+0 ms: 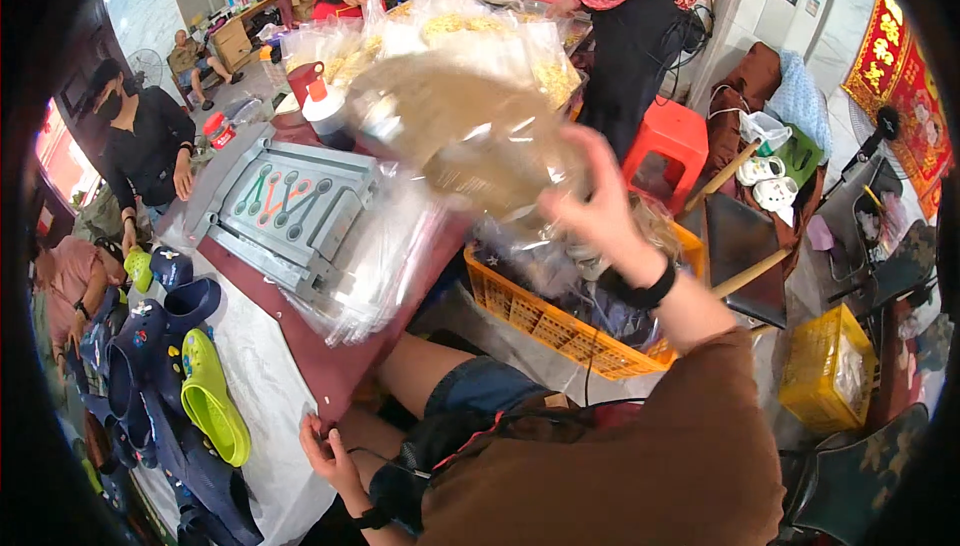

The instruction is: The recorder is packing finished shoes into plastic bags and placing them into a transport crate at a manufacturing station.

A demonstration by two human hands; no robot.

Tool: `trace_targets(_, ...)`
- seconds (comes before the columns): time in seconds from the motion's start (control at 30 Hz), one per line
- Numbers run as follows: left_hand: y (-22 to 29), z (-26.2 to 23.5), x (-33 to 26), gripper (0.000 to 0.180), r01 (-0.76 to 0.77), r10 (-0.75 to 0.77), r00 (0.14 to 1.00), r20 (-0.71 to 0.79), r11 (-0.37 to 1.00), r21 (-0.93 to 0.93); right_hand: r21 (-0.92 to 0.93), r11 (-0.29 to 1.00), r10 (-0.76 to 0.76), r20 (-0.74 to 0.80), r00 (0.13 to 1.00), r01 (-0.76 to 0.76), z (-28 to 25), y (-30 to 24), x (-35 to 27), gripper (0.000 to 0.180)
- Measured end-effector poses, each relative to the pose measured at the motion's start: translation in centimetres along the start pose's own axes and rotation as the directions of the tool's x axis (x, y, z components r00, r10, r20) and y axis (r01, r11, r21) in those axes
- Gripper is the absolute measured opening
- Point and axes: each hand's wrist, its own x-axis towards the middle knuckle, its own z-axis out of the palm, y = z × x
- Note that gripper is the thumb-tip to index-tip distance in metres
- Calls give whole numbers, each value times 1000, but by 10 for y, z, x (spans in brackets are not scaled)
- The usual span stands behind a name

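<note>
My right hand [600,206] is raised over the crate and pinches the edge of a clear plastic bag [480,136]. Something flat and olive-brown shows through the bag, but motion blurs it. My left hand [335,461] rests by the table's edge near my lap, its fingers loosely apart and holding nothing. On the dark red tabletop [275,316], between me and the far side, lies a stack of clear plastic bags [370,281]. Beside the stack is a grey tray-like frame [290,211] with coloured spanner-like shapes on it.
Dark blue clogs [130,366] and a lime green clog [212,396] cover the white sheet at left. An orange crate [560,331] of bagged items stands right of my legs. A red stool [668,146] is behind it. Other people work around the table.
</note>
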Motion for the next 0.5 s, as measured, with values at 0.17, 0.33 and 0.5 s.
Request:
trace_targets(0.17, -2, 1, 2, 45, -16, 18, 1000, -16, 997, 78, 243, 846, 533, -353, 769, -475, -99, 96, -3, 77)
trace_targets(0.33, 2, 3, 2, 45, -7, 9, 1000, -27, 996, 94, -393, 398, 497, -667, 555, -829, -151, 194, -113, 96)
trace_targets(0.5, 3, 4, 2, 43, -49, 53, 998, -22, 988, 144, -784, -92, 772, -446, 453, -614, -107, 209, -184, 112)
